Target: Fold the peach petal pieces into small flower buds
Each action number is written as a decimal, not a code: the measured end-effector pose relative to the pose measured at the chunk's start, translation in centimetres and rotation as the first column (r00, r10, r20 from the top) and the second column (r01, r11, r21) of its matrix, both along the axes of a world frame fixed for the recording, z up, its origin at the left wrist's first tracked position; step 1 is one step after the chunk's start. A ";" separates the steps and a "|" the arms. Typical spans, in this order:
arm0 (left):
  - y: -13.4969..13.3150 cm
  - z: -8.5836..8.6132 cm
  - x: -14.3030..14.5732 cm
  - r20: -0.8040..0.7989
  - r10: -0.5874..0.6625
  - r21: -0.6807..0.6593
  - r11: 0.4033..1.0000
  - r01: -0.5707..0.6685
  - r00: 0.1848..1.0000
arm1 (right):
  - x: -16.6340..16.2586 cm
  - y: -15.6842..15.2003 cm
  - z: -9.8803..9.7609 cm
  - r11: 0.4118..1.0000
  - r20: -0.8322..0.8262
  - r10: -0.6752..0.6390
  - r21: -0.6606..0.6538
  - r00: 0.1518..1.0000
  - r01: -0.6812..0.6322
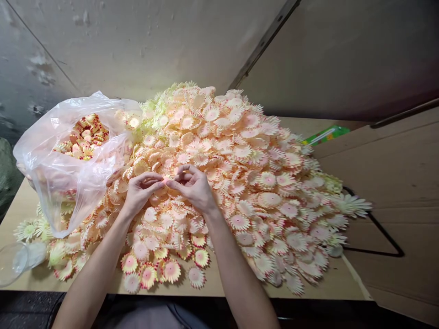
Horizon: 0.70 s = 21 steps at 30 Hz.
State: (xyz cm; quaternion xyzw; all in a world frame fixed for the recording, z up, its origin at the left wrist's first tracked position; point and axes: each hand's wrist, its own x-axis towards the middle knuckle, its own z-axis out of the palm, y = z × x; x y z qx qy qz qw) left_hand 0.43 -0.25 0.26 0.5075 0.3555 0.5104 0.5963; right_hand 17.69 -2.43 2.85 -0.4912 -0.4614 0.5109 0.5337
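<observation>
Both my hands meet over a large heap of pale artificial flower heads (274, 178), cream and pink with red-tipped petals. My left hand (141, 191) has thumb and forefinger pinched on a small pinkish artificial flower head (167, 179). From the other side my right hand (195, 188) pinches the same piece, its remaining fingers curled. The fingertips cover most of the piece. Below my wrists, several loose flower heads (171, 270) with yellow petals and red edges lie flat on the table.
A translucent plastic bag (73, 180) stands left, with curled red-and-yellow flower heads (87, 137) inside. Clear plastic cups (15, 260) lie at the table's (116, 287) left corner. A green packet (325, 135) sits behind the heap. Cardboard (387, 196) and a black metal bar (384, 233) are right.
</observation>
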 end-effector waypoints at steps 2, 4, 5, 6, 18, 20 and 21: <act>0.1 0.0 0.0 -0.036 0.016 0.067 0.998 -0.013 0.999 | 0.0 0.0 0.1 0.999 0.039 0.019 0.037 0.999 -0.021; 0.1 0.1 -0.1 -0.080 0.040 0.136 0.990 -0.029 0.996 | 0.1 0.1 0.1 0.999 0.053 0.029 0.035 0.998 -0.031; 0.1 0.2 -0.1 -0.095 0.051 0.157 0.987 -0.035 0.994 | 0.2 0.1 0.0 1.000 0.047 0.025 0.016 0.999 -0.026; 0.1 0.2 -0.1 -0.105 0.057 0.169 0.985 -0.039 0.993 | 0.3 0.1 -0.1 1.000 0.037 0.013 -0.005 0.999 -0.013; -0.2 0.5 0.1 -0.040 -0.109 -0.020 0.994 0.108 0.993 | -0.7 0.1 0.5 0.995 0.029 -0.097 -0.020 0.995 0.098; -0.3 0.6 0.1 -0.047 -0.120 -0.075 0.990 0.116 0.992 | -0.9 0.0 0.4 0.997 0.052 -0.080 0.011 0.995 0.079; -0.4 0.6 0.1 -0.056 -0.112 -0.086 0.991 0.107 0.992 | -1.0 0.0 0.4 0.997 0.056 -0.078 0.029 0.995 0.077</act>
